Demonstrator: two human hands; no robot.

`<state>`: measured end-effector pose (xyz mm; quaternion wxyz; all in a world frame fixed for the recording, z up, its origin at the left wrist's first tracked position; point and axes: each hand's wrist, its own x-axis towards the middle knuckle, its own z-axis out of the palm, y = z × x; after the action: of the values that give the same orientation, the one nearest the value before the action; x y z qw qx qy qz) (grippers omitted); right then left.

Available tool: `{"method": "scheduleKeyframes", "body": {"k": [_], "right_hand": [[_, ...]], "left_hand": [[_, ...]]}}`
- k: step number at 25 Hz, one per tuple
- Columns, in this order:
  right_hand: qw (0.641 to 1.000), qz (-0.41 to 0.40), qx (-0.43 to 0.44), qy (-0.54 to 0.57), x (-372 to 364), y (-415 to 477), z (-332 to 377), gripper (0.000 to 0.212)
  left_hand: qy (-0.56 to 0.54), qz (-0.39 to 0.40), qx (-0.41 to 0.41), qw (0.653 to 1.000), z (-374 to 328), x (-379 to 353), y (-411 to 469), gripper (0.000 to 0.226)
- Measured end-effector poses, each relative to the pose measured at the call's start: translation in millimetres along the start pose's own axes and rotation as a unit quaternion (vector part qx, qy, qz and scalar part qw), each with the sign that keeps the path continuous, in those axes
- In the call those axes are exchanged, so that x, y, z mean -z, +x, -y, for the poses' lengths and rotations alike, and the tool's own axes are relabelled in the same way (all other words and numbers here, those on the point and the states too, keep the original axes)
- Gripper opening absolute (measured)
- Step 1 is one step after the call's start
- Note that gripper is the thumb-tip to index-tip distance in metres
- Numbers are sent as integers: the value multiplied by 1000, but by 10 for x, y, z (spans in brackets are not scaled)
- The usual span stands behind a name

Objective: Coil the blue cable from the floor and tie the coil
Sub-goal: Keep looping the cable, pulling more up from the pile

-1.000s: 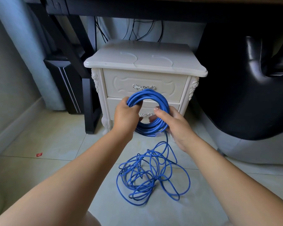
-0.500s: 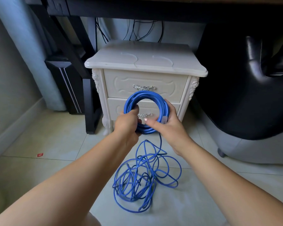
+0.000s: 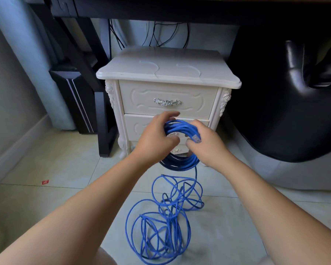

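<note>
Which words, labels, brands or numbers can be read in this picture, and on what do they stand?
None can be read.
The red scrap on the floor: pale marks, too small and blurred to read.
The blue cable and the white nightstand: no print visible.

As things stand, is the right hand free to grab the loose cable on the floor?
Probably not at once: the right hand grips the coil alongside the left hand. Nothing covers the loose cable below, though.
</note>
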<state>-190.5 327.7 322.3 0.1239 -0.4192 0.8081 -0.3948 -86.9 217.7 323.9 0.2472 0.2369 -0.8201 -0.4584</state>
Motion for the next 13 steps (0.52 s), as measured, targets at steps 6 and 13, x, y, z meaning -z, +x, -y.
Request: {"method": "scheduleKeyframes", "body": {"k": [6,13], "right_hand": [[986,28,68,-148,30,-21,86,25],[998,-32,-31,-37,-18,21,-18,36]], "left_hand": [[198,13,-31,980,17,6,44,29],[150,-55,18,987,-30,-4,82,24]]}}
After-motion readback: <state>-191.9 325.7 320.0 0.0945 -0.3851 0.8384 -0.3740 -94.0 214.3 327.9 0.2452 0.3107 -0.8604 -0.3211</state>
